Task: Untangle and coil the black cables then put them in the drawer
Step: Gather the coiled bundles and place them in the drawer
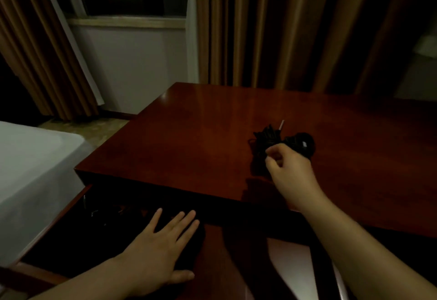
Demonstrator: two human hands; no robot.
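The table [201, 134] fills the middle of the view, dark red and glossy, with curtains behind it and a bed to the left. Under its near edge the drawer [71, 224] stands pulled out toward the person, its inside very dark; something thin and pale-glinting lies at its far left corner (too dim to name).

The cables [272, 139] sit in a black bundle on the table, right of centre and well away from the drawer opening. The clump runs roughly left to right, with a rounder black mass at its right end and a short pale tip sticking up at the back.

The right hand [288, 167] is at the bundle's near side, fingers [274, 155] curled in and pinching at the strands. The left hand [163, 245] lies flat over the drawer, fingers straight and spread, holding nothing.

So the right hand is plainly the nearer one. The drawer lies down and to the left of the bundle, so the cables must likely cross the table edge in that direction.
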